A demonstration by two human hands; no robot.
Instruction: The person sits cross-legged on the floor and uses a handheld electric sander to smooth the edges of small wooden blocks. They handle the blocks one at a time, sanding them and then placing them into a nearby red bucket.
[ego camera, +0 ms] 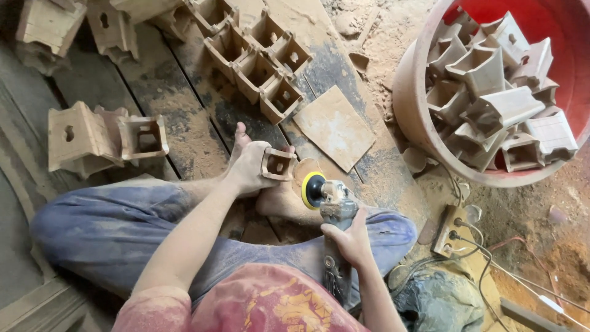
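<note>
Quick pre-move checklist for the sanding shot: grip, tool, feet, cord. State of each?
1. Left hand grips the small wooden block firmly: ok, fingers wrap its side.
2. Right hand holds the sander body: ok.
3. Sanding disc meets the block: cannot tell, they sit very close.
4. Bare feet away from the disc: not ok, they lie right beside and under it.
5. Cord and power strip out of the sander's way: ok, off to the right on the dusty floor.
6. Disc spinning: cannot tell.
</note>
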